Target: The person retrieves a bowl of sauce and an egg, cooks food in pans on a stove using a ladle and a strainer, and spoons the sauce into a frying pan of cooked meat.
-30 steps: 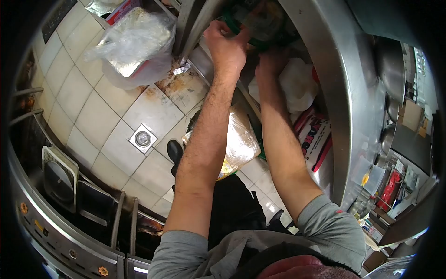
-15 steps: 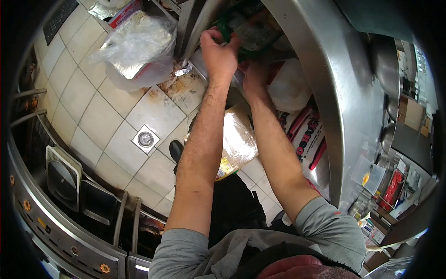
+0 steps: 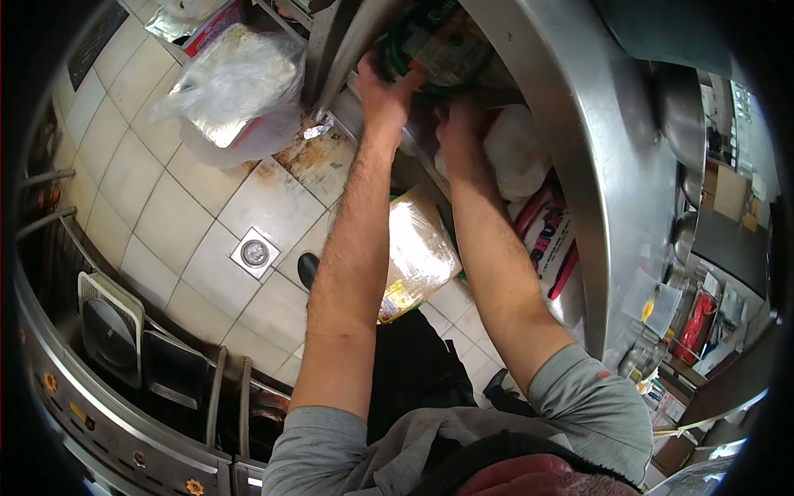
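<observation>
A dark container with a green rim and a printed label sits in the shadowed space under the steel counter. My left hand is at its near left edge, thumb and fingers gripping the green rim. Just below the container, my right hand reaches in; its fingers are partly curled and in shadow, so whether they hold anything is unclear. Beside the right hand is a whitish plastic bag or wrapped bundle. Between my forearms stands a cardboard box wrapped in shiny film.
A steel counter edge curves along the right. White sacks with red and dark print lie beneath it. Left, a plastic-bagged foil package stands near a floor drain. A steel cooking range borders the lower left.
The green-rimmed container shows more fully and its label is clearer. My left hand has shifted slightly left with its fingers spread wider; my right hand has moved slightly right.
</observation>
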A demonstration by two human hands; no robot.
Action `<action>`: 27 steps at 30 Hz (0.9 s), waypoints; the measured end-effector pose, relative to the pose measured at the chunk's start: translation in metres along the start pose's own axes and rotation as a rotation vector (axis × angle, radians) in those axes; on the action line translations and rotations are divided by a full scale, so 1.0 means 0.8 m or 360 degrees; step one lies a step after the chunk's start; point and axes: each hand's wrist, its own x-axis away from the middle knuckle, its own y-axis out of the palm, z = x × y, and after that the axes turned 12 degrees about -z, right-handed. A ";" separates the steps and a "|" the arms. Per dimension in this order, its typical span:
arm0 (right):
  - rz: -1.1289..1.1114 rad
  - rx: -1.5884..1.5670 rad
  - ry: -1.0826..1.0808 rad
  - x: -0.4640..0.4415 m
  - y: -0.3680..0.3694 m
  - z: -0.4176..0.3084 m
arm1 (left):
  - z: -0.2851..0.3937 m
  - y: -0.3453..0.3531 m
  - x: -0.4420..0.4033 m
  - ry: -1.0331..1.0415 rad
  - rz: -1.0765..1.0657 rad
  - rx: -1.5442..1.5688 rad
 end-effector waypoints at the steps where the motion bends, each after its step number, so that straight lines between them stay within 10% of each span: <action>1: 0.0002 0.0002 -0.0002 -0.001 0.000 -0.005 | 0.005 0.001 -0.003 -0.0001 -0.0001 0.0003; 16: -0.0185 -0.0237 -0.0053 0.011 0.010 -0.027 | 0.034 -0.003 0.011 -0.0189 -0.0211 0.0196; 18: -0.0314 -0.0204 -0.0077 0.011 0.014 -0.038 | 0.046 0.004 0.010 0.0144 -0.0181 -0.0804; 22: -0.0416 -0.0116 -0.0102 0.020 0.020 -0.047 | 0.020 0.002 -0.022 0.0432 -0.0187 -0.1027; 27: -0.0335 0.0101 -0.0126 -0.005 0.016 -0.035 | 0.008 -0.021 -0.027 -0.0271 -0.0391 -0.0194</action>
